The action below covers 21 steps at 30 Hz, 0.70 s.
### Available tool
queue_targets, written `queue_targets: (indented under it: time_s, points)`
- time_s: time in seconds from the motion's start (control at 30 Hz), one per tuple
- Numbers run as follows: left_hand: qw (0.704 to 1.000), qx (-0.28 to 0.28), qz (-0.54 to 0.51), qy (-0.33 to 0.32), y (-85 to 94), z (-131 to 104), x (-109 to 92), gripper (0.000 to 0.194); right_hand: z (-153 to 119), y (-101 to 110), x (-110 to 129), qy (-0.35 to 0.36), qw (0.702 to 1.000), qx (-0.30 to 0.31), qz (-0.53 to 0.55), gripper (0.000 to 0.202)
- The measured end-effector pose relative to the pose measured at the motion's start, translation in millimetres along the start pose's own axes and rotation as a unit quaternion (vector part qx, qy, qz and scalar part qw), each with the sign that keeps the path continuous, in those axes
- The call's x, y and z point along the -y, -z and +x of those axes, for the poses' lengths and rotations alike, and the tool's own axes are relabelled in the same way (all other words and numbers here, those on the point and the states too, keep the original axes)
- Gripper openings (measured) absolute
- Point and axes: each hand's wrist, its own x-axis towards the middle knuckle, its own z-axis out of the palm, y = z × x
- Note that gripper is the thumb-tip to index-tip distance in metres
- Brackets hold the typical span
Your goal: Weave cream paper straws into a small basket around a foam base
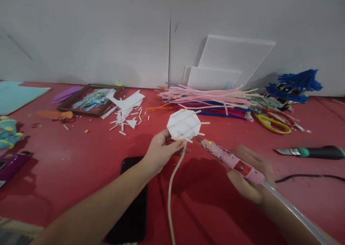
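Left hand pinches the white octagon; right hand grips the glue gun! Its long axis slants toward the tabletop's back edge, nozzle just beside the octagon.

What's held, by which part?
Left hand: flat white octagonal piece with cream sticks, by its lower-left edge. Right hand: pink pen-shaped tool, by its rear half.

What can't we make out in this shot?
All in the head view:
- Left hand: some fingertips, hidden behind the white octagon.
- Right hand: part of its grip, covered by the pink glue gun.
- Black phone: partly covered by the left forearm.
- Cream strip: lower end, cut off by the bottom edge.
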Motion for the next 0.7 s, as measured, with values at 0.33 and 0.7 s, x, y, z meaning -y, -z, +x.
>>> queue_targets:
  time_s: [0.33, 0.7]
  points:
    - [1.000, -0.004, 0.002, -0.007, 0.1, 0.4, 1.2, 0.040, 0.3, 2.0, 0.7, -0.008, 1.000, 0.001, -0.011, 0.023]
    - [1.000, -0.001, 0.009, -0.012, -0.4, 0.0, 0.4, 0.041, 0.7, 0.6, 0.5, 0.001, 1.000, -0.004, -0.014, 0.024]
